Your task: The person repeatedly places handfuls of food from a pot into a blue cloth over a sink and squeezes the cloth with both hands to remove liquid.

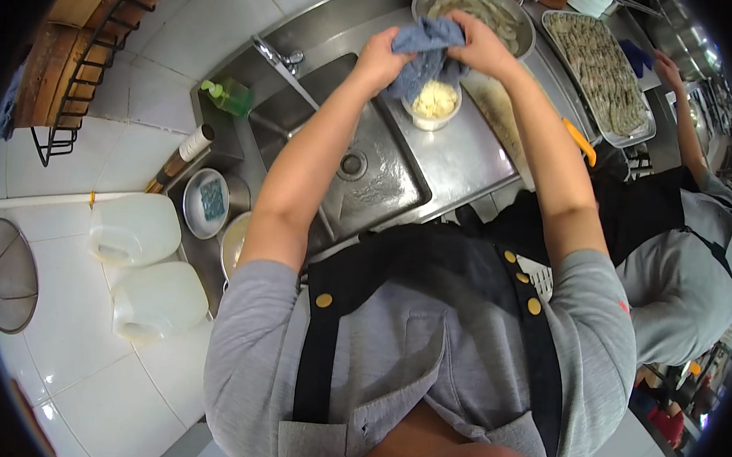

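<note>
Between my two hands a blue cloth (426, 53) is held up by its ends, over the steel counter just right of the sink. My left hand (382, 59) grips its left end and my right hand (480, 43) its right end. Below the cloth stands a white tub (431, 121) heaped with pale yellow pieces (435, 100); the cloth hides its back left edge. Behind my right hand is a large steel bowl (527, 35) of raw shrimp. A worn cutting board (499, 111) lies under my right forearm.
The steel sink (376, 161) has a faucet (279, 56) and green soap bottle (229, 97) behind. A tray of shrimp (604, 73), an orange handle (579, 142) and a co-worker (674, 269) are at right. Two plastic jugs (136, 227) and a bowl with a scouring pad (212, 200) are left.
</note>
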Available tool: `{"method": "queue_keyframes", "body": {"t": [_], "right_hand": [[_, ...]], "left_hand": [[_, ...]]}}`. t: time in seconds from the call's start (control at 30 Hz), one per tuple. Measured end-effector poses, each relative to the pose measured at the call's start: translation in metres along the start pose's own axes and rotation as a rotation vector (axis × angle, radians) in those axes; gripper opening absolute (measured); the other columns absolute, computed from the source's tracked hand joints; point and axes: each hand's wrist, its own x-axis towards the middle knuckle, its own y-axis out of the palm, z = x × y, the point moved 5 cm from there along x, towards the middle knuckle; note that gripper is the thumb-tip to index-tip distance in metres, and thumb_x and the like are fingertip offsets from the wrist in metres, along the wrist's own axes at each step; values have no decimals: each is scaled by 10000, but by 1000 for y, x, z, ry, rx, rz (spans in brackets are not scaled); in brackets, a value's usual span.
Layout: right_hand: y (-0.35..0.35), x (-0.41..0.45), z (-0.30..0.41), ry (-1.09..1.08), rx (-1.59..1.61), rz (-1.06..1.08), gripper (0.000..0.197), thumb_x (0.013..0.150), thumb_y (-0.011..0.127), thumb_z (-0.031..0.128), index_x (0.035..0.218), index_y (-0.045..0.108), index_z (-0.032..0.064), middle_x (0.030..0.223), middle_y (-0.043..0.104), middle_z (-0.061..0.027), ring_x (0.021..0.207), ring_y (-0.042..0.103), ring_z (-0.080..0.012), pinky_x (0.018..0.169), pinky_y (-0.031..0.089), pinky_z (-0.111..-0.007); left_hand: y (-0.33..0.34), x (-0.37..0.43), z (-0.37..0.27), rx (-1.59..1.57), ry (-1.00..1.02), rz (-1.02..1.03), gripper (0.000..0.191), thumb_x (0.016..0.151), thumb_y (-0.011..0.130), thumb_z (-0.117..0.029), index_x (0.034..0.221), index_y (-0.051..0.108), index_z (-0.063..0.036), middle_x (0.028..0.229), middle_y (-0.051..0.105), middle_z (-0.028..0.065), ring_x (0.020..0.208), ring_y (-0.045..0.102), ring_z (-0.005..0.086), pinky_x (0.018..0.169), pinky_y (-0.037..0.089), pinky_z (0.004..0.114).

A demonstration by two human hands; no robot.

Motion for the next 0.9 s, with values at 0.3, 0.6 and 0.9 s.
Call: {"method": "queue_keyframes", "body": {"t": [0.3, 0.6, 0.9], "right_hand": [[4, -6, 89, 13, -24, -206, 790, 648, 905, 239, 1245, 446, 4, 1050, 623, -133, 980, 602, -237, 909, 473, -323], [5, 9, 52, -93, 11, -9, 493, 720, 834, 77, 1129, 563, 33, 973, 642, -46, 926, 584, -133, 851, 476, -296], [0, 1, 16, 50, -79, 145, 468, 769, 816, 115, 1142, 546, 30, 986, 637, -59, 989, 581, -165, 884, 467, -309]], "left_hand": [[-13, 9, -51, -427, -48, 151, 455, 853, 622, 37, 1286, 493, -21, 1153, 644, 104, 1047, 642, 195, 893, 536, 337], [-13, 4, -18, -158, -13, 259, 578, 762, 704, 78, 1285, 484, -27, 1168, 628, 78, 1062, 615, 165, 942, 493, 310], [-5, -3, 1, -484, -247, 291, 389, 827, 692, 5, 1187, 543, 5, 1062, 658, 87, 971, 641, 180, 874, 512, 310]]}}
